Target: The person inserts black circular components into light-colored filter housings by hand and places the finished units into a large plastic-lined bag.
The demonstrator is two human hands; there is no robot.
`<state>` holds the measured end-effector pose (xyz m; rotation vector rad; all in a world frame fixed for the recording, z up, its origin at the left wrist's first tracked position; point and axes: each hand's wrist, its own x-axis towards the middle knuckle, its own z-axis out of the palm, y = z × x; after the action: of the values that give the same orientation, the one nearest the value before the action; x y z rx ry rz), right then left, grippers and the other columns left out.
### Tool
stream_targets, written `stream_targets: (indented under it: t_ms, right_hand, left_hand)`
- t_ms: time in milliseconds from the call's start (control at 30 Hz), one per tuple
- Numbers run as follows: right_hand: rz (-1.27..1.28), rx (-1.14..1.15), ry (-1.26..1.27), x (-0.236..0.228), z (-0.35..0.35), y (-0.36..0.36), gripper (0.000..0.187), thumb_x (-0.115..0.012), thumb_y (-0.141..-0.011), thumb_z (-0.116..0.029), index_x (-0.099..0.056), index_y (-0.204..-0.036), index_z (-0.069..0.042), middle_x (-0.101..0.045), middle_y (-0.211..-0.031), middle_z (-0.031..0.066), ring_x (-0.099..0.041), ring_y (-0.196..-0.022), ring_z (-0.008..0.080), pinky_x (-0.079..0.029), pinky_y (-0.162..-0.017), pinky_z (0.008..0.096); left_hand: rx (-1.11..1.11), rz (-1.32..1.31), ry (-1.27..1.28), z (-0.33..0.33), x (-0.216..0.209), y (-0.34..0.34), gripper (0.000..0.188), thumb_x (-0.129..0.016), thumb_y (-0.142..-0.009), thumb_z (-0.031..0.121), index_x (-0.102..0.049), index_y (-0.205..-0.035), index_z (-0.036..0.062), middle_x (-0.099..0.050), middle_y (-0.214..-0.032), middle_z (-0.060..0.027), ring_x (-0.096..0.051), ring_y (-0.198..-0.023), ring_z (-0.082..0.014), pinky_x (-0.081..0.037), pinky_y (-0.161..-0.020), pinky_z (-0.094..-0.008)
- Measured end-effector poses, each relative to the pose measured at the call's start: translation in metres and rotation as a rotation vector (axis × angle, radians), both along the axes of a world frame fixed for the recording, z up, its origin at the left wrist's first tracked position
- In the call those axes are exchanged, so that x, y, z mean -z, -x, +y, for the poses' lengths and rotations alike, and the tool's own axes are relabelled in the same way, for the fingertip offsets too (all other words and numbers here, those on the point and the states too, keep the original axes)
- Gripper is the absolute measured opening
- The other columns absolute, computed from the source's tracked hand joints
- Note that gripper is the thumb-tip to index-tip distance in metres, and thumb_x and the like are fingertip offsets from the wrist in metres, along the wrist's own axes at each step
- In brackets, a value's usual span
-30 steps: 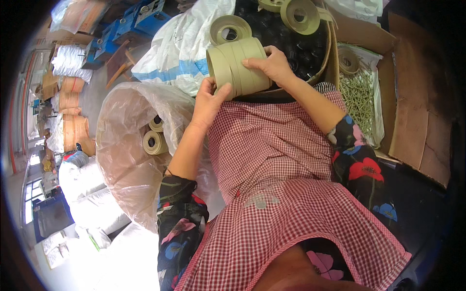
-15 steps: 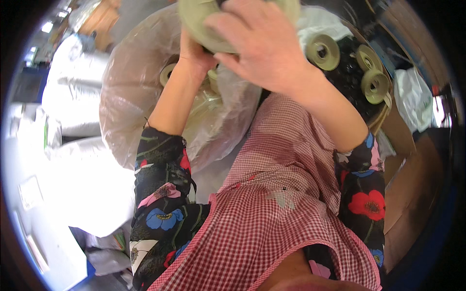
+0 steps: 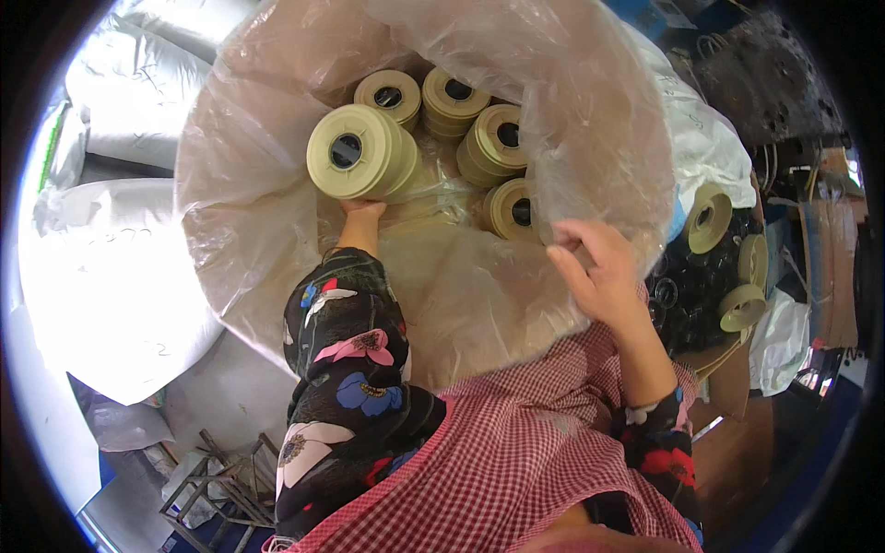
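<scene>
Left grip: left hand (image 3: 361, 210) inside the clear plastic bag (image 3: 277, 184), fingers clamped under a stack of pale tape rolls (image 3: 359, 152); stack held on edge, core hole facing up toward the camera.
Right grip: right hand (image 3: 597, 272) at the bag's near rim (image 3: 590, 194), fingers loosely curled on the plastic; whether it pinches the film, cannot tell.
Room around stack: bare plastic left of and below the held stack; bag wall well apart on the left.
Crowded side: loose rolls (image 3: 493, 138) just right of and beyond the stack, some touching each other.
Outside right hand: more rolls (image 3: 710, 217) on a dark heap in a cardboard box (image 3: 728, 369).
Outside left: white sacks (image 3: 111, 258), plain, bulging.
</scene>
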<state>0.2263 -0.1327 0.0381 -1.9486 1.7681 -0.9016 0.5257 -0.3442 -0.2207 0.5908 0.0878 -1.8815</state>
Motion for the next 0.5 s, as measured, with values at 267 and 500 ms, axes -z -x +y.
stream_targets:
  t_ms: [267,500]
  right_hand:
    - [0.027,-0.028,-0.101,-0.006,-0.023,-0.006,0.029,-0.068,-0.077,-0.023,-0.064,-0.097,-0.002,-0.064,-0.076,0.0096,-0.061,-0.067,0.0256,-0.046,-0.062,0.0339]
    - [0.089,-0.042,-0.165,-0.002,-0.036,-0.009,0.038,-0.064,-0.081,-0.037,-0.064,-0.094,-0.001,-0.064,-0.075,0.0092,-0.060,-0.063,0.0242,-0.044,-0.059,0.0330]
  left_hand:
    - [-0.255,-0.073,-0.312,-0.056,0.080,-0.021,0.057,-0.028,-0.094,0.052,-0.042,-0.137,0.0163,-0.041,-0.141,-0.0058,-0.037,-0.130,-0.0284,-0.031,-0.105,-0.0537]
    - [-0.356,-0.173,-0.960,-0.077,0.116,-0.050,0.062,-0.021,-0.093,0.057,-0.043,-0.136,0.0174,-0.039,-0.143,-0.0049,-0.033,-0.132,-0.0288,-0.029,-0.105,-0.0582]
